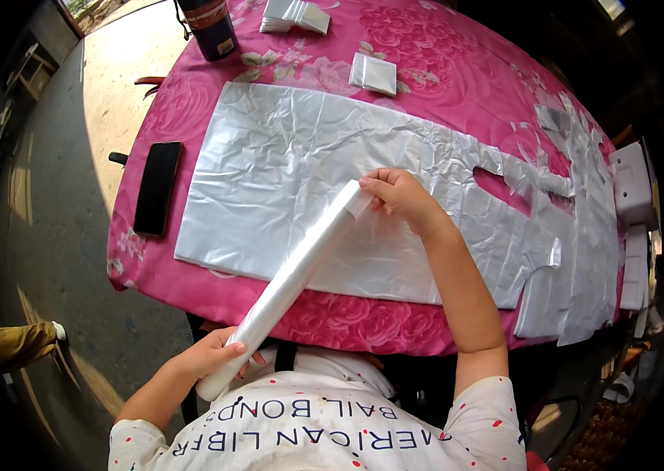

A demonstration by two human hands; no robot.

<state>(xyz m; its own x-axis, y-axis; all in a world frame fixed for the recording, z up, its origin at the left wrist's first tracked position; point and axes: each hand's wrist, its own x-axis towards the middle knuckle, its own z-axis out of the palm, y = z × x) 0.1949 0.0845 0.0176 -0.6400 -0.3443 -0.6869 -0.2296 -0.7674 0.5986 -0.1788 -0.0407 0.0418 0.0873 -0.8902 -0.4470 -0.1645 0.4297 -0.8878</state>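
A long, narrow folded strip of whitish translucent plastic (285, 286) slants between my two hands. My left hand (210, 355) is closed around its lower end, close to my shirt. At the upper end, my right hand (398, 196) pinches the strip's tip between thumb and fingers. Beneath the strip, a wrinkled layer of flat white plastic carrier bags (261, 157) lies across the table, their cut-out handles toward the right. More bags (583, 259) overlap there and hang near the table's right edge.
The table has a pink floral cloth (363, 322). A black phone (157, 188) lies at its left edge, a dark bottle (210, 30) stands far left. Small folded plastic squares (373, 74) and a stack of them (294, 16) sit at the back. White containers (634, 184) stand right; a person's leg (21, 345) shows left.
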